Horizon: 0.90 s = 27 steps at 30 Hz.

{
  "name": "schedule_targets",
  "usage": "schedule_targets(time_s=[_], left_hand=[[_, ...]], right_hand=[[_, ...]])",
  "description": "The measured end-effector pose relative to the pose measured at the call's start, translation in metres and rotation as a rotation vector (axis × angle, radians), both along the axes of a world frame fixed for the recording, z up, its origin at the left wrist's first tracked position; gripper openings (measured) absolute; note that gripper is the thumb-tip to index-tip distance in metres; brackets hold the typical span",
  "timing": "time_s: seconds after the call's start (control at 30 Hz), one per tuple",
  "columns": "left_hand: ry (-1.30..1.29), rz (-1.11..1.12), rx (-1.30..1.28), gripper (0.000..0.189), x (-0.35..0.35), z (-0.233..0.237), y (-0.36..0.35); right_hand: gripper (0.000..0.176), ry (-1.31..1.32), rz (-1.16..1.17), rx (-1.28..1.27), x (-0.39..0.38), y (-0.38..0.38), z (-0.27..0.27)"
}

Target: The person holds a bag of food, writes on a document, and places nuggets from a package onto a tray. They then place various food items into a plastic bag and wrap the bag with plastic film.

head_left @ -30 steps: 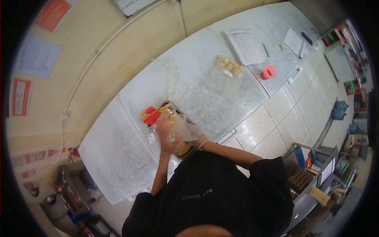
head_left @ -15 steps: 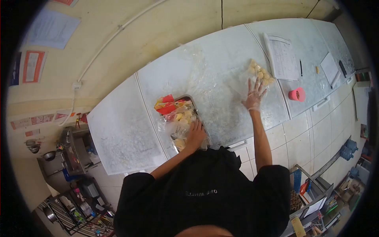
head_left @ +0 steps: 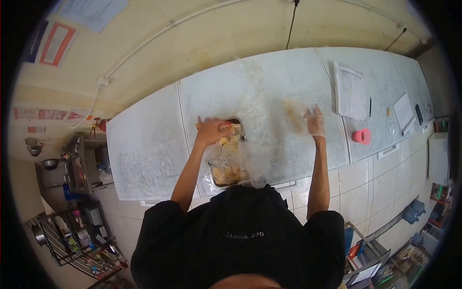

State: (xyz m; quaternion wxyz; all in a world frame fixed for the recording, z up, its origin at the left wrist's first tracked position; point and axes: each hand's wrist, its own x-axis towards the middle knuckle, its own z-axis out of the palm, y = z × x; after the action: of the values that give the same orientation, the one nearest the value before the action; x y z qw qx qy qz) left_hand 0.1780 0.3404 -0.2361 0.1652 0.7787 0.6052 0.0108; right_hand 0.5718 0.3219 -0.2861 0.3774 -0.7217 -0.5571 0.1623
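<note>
A metal tray (head_left: 243, 130) stands at the freezer's front edge, lined with clear plastic and holding pale yellow food pieces (head_left: 228, 174). My left hand (head_left: 210, 131), smeared by motion, covers a red and yellow packet at the tray's far end; bits of it show around the fingers. Under a clear plastic glove, my right hand (head_left: 315, 123) is above the freezer top to the right, its fingers bent. Just left of those fingertips is a clear bag of pale yellow pieces (head_left: 292, 115), blurred by movement; its plastic reaches toward the glove.
White freezer lids (head_left: 144, 144) form one long surface along the wall. Crumpled clear plastic (head_left: 252, 89) lies at its back. To the right are stacked papers (head_left: 351, 91), a pen (head_left: 370, 107), a pink cup (head_left: 362, 137), a notepad (head_left: 404, 113) and a black object (head_left: 418, 114).
My left hand has moved from the tray's near side to the packet at its far end. The bag by my right hand has shifted left. The view has tilted up.
</note>
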Motion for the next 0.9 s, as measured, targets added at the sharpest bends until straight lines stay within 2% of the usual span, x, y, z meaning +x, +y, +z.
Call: schedule_targets(time_s=[0.07, 0.13, 0.2, 0.27, 0.33, 0.4, 0.47, 0.5, 0.53, 0.57, 0.6, 0.63, 0.67, 0.7, 0.73, 0.77, 0.8, 0.83, 0.87, 0.9], left_hand=[[0.043, -0.259, -0.164, 0.069, -0.013, -0.021, -0.018], [-0.049, -0.216, -0.116, 0.064, -0.015, -0.025, -0.039], [-0.144, -0.164, -0.083, 0.059, -0.016, -0.031, -0.059], [0.001, -0.155, -0.029, 0.053, -0.014, -0.037, -0.073], [-0.041, -0.121, -0.044, 0.052, -0.009, -0.02, -0.083], [-0.08, -0.093, -0.068, 0.052, -0.017, -0.023, -0.093], [-0.255, -0.332, -0.069, 0.046, -0.045, -0.047, -0.096], [-0.262, -0.331, -0.066, 0.046, -0.052, -0.025, -0.094], [-0.507, -0.272, -0.25, 0.044, -0.057, 0.017, -0.09], [-0.752, -0.207, -0.435, 0.042, -0.067, 0.041, -0.085], [-0.748, -0.004, -0.507, 0.038, -0.09, 0.041, -0.077], [-0.741, 0.203, -0.575, 0.035, -0.106, 0.039, -0.066], [-0.685, 0.273, -0.341, 0.032, -0.101, 0.043, -0.053], [-0.616, 0.343, -0.113, 0.031, -0.094, 0.047, -0.041], [-0.616, 0.358, -0.114, 0.031, -0.091, 0.023, -0.03], [-0.701, 0.291, -0.005, 0.028, -0.089, -0.017, -0.018], [-0.784, 0.217, 0.103, 0.027, -0.088, -0.041, -0.014], [-0.787, 0.213, 0.099, 0.027, -0.085, -0.039, -0.016], [-0.825, 0.099, -0.077, 0.029, -0.08, -0.034, -0.02], [-0.853, -0.02, -0.261, 0.034, -0.075, -0.033, -0.027]], right_hand=[[0.031, 0.265, 0.322, 0.108, -0.017, 0.006, -0.001], [0.035, 0.506, 0.435, -0.021, -0.064, 0.009, 0.056], [0.035, 0.625, 0.607, -0.081, -0.104, 0.021, 0.082], [0.035, 0.554, 0.751, -0.119, -0.147, 0.034, 0.103], [0.038, 0.469, 0.965, -0.105, -0.184, 0.058, 0.061], [0.04, 0.478, 1.128, -0.341, -0.224, 0.063, 0.054], [0.042, 0.486, 1.258, 0.032, -0.269, 0.056, -0.039], [0.042, 0.479, 1.26, 0.028, -0.28, 0.051, -0.035], [0.043, 0.175, 1.39, -0.04, -0.291, 0.045, -0.029], [0.045, -0.138, 1.502, -0.109, -0.296, 0.04, -0.023], [0.045, -0.144, 1.511, -0.113, -0.296, 0.036, -0.021], [0.045, -0.27, 1.365, -0.018, -0.296, 0.034, -0.02], [0.045, -0.385, 1.217, 0.078, -0.297, 0.03, -0.019], [0.045, -0.382, 1.234, 0.075, -0.294, 0.023, -0.008], [0.043, -0.232, 1.195, -0.031, -0.288, 0.016, 0.013], [0.042, -0.087, 1.147, -0.139, -0.285, 0.013, 0.024], [0.042, -0.088, 1.152, -0.144, -0.287, 0.014, 0.009], [0.039, -0.01, 1.205, -0.081, -0.289, 0.018, -0.02], [0.037, 0.066, 1.25, -0.016, -0.288, 0.024, -0.036], [0.037, 0.069, 1.233, -0.021, -0.285, 0.025, -0.027]])
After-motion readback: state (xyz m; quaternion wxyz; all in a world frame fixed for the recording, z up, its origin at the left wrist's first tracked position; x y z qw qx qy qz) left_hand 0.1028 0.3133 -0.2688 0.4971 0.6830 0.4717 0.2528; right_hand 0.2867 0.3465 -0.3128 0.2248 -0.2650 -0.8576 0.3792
